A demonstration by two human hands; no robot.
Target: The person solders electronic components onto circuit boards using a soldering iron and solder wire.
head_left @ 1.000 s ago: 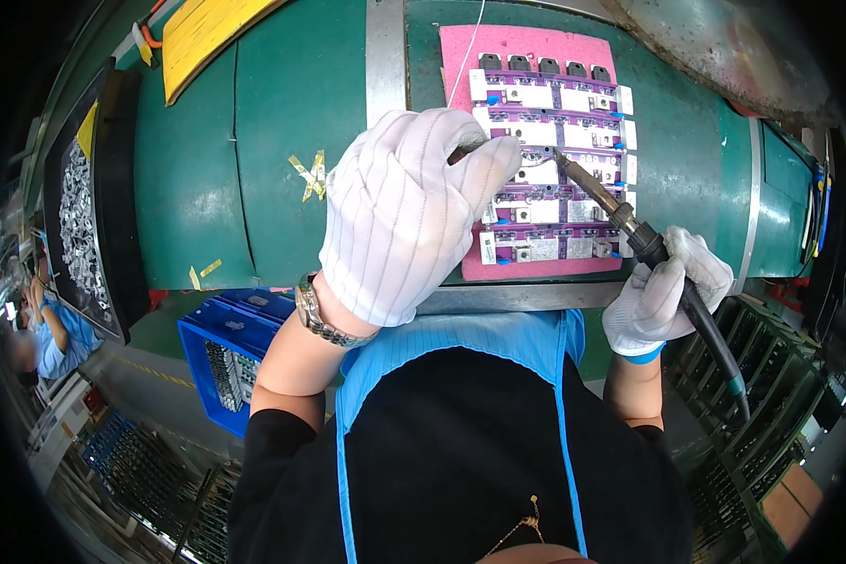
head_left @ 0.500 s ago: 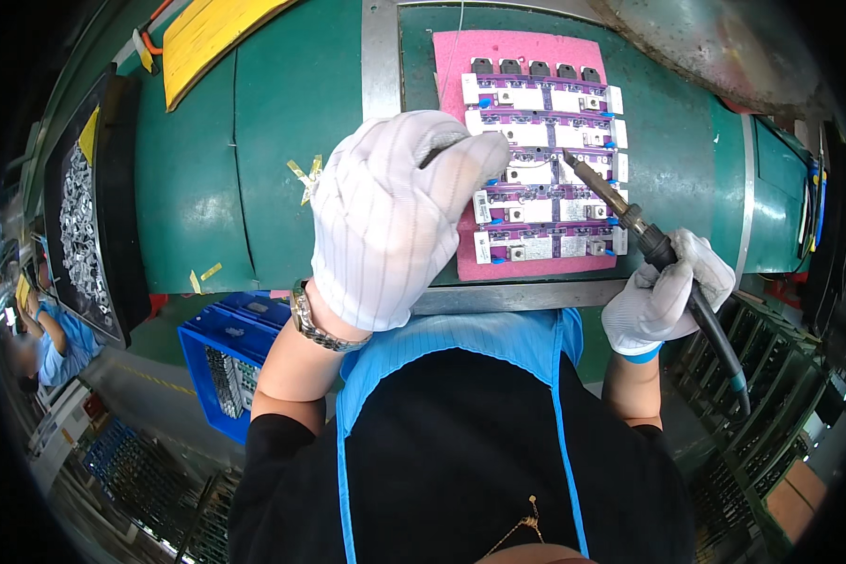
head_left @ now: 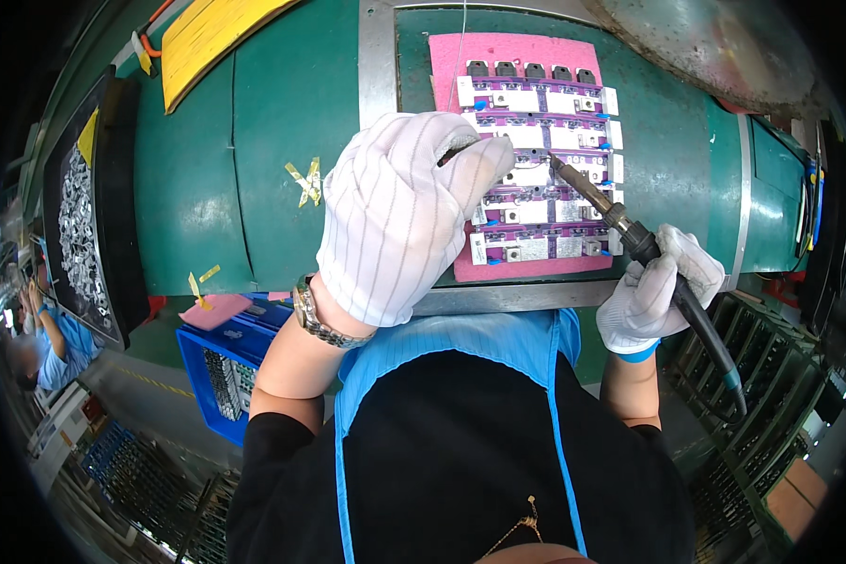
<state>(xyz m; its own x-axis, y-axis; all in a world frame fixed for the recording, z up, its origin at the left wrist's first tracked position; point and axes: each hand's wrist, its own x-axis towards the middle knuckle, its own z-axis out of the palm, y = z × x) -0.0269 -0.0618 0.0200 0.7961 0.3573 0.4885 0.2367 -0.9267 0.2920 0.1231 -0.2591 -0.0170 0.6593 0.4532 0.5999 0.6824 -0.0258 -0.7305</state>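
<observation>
My right hand, in a white glove, is closed around the handle of a soldering iron. The iron slants up and left, its tip at the middle of the third circuit board. Several such purple boards with white and silver blocks lie in rows on a pink foam sheet. My left hand, also gloved, covers the boards' left ends, thumb and fingers pinched beside the third row. A thin solder wire runs down from the top edge to this hand; its end at the fingertips is hard to see.
Yellow tape strips mark the green bench. At left stands a black tray of small metal parts. Below it are a blue bin and a piece of pink foam. Another person sits at far left.
The iron's tip has shifted slightly left, and my left hand a little right. The boards appear slightly further left in view. Pink foam now shows above the blue bin.
</observation>
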